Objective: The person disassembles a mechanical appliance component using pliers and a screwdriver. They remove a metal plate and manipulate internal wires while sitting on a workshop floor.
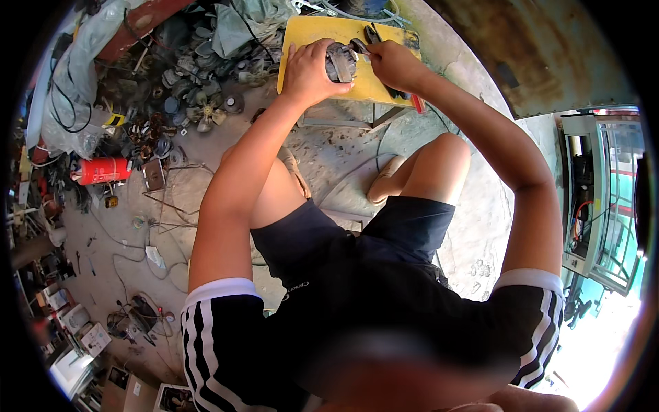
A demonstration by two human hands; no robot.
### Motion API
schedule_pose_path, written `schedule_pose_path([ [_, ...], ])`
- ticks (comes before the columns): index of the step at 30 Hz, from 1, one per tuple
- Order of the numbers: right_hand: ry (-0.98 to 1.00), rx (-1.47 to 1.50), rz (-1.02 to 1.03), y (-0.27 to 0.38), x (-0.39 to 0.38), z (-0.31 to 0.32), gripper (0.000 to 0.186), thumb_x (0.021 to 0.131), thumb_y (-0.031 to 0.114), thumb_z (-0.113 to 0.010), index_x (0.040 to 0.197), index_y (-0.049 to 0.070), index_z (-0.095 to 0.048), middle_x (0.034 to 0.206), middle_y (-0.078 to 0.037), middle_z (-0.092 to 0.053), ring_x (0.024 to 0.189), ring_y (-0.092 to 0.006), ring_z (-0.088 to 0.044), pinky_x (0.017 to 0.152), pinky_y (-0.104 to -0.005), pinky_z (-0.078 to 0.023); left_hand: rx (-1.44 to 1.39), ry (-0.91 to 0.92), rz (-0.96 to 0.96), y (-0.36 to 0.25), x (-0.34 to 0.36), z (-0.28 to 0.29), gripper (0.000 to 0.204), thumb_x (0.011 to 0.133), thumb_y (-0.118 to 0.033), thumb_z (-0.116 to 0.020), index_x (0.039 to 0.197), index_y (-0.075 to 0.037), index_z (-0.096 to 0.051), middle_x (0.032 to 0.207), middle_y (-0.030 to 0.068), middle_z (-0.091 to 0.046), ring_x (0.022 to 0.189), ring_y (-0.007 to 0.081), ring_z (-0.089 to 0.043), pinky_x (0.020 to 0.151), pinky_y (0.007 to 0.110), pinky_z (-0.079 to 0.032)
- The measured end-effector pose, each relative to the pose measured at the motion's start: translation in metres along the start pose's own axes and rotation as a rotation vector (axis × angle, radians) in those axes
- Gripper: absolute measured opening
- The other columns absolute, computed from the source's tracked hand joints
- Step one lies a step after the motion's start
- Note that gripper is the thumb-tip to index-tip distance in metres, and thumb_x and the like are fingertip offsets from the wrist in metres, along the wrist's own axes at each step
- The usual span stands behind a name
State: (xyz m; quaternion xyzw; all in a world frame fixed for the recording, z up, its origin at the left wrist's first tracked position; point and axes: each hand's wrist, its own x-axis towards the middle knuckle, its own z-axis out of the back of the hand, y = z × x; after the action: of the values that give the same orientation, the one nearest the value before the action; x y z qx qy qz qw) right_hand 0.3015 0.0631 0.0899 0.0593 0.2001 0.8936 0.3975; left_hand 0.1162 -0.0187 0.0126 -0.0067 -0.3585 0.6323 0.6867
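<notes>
My left hand (307,74) is wrapped around a dark grey, roundish metal part (341,63) that looks like a small motor, with a lighter band across its face. It is held on a small yellow table (302,38). Right beside it, my right hand (398,66) is closed on a hand tool with a dark rounded head (358,47), which meets the part's upper right side. The tool's exact kind is too small to tell, and its handle is mostly inside my fist. A black-handled tool (371,33) lies on the table just beyond my right hand.
A red-ended tool (418,104) lies at the table's near right edge. Piled scrap parts with a fan wheel (205,112) cover the floor to the left, near a red cylinder (103,170). Cables (141,259) trail over the floor. A glass-fronted cabinet (604,199) stands at right.
</notes>
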Motion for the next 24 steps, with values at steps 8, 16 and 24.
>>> schedule_pose_path([
  [8,0.235,0.031,-0.108,0.014,0.022,0.023,0.023,0.090,0.011,-0.046,0.093,-0.001,-0.066,0.066,-0.015,-0.062,0.048,-0.0262,-0.058,0.047,-0.0385,-0.046,0.026,0.101,0.129,-0.006,-0.001,0.002,0.093,0.058,-0.052,-0.082,0.133,-0.009,-0.048,0.124,0.0136,-0.059,0.125,0.0307,-0.049,0.114,0.061,-0.015],
  [16,0.337,-0.086,-0.169,0.025,0.047,0.024,0.019,0.079,0.002,-0.046,0.081,-0.006,-0.063,0.057,-0.017,-0.059,0.043,-0.0297,-0.058,0.043,-0.0430,-0.045,0.146,0.128,0.117,-0.003,0.005,0.011,0.095,0.059,-0.057,-0.080,0.135,-0.010,-0.046,0.133,0.0102,-0.056,0.136,0.0300,-0.038,0.111,0.069,-0.006],
  [24,0.182,-0.332,0.043,0.018,0.077,0.004,0.041,0.093,0.040,-0.051,0.103,0.005,-0.069,0.093,-0.022,-0.069,0.083,-0.0370,-0.067,0.070,-0.0480,-0.050,0.179,0.007,0.203,-0.021,-0.003,0.004,0.100,0.060,-0.049,-0.085,0.136,-0.011,-0.034,0.128,0.0169,-0.056,0.133,0.0328,-0.040,0.110,0.070,-0.010],
])
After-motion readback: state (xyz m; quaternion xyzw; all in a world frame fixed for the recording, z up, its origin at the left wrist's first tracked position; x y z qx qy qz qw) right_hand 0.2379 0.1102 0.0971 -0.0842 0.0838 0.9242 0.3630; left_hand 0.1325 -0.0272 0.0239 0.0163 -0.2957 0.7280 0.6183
